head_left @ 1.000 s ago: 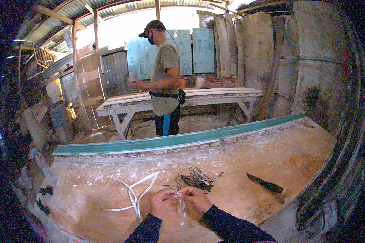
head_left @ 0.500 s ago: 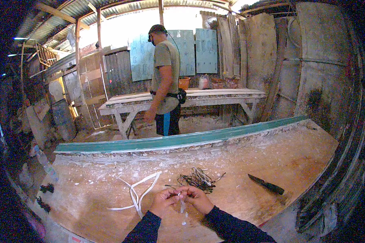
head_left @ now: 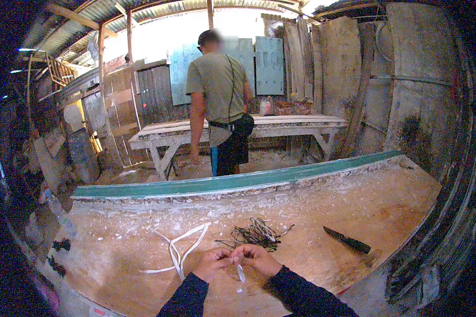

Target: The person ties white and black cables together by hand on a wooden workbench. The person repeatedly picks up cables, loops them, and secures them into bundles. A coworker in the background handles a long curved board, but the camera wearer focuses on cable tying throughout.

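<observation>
My left hand [head_left: 213,262] and my right hand [head_left: 255,258] meet fingertip to fingertip above the near part of the wooden table. Both are closed in a pinch on a thin white strip [head_left: 241,273], whose short end dangles below the fingers. What the fingertips hide between them I cannot make out. Just beyond the hands lies a tangled bundle of dark and pale strings [head_left: 258,234]. Left of my left hand, longer white strips [head_left: 177,251] lie loosely crossed on the wood.
A black-handled knife [head_left: 347,240] lies to the right. A green moulding [head_left: 238,177] runs along the far edge of the dusty table [head_left: 322,211]. At the left are a plastic bottle [head_left: 60,212] and dark clumps [head_left: 61,244]. A person [head_left: 217,100] stands beyond, by another workbench [head_left: 296,126].
The person beyond the table has turned their back and shifted a little to the right. My hands stay pinched together, with only a slight shift of the dangling strip.
</observation>
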A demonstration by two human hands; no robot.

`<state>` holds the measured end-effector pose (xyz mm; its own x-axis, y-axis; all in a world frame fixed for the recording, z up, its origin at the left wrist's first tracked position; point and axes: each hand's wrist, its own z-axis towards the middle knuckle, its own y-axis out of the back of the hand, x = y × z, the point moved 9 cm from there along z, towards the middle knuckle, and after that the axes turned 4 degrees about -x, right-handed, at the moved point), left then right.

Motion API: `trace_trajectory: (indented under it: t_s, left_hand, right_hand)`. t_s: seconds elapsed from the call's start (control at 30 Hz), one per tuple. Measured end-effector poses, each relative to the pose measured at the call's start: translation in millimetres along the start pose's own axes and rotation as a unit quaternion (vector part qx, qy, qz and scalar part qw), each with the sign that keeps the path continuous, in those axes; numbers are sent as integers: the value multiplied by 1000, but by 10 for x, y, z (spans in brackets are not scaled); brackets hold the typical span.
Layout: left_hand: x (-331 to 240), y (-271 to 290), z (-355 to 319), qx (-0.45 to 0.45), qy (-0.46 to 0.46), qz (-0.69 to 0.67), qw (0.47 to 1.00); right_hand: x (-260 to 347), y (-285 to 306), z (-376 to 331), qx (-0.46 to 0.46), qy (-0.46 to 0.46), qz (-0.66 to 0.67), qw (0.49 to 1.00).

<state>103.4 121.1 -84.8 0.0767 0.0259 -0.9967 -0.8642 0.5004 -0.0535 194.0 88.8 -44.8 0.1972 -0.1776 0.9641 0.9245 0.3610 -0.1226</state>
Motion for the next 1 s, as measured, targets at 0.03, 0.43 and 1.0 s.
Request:
trace_trajectory:
  t_s: [0.03,0.43,1.0]
  left_hand:
    - [-58,-23,-19,13,-26,28,999]
    - [49,-205,-55,173,-7,-65,983]
    - [-105,-314,-143,200,11,-218,955]
  right_hand:
    - [17,-20,-3,12,-7,-10,1000]
    - [-12,-147,-57,40,-73,95,992]
    - [-11,-156,-90,74,-88,215,970]
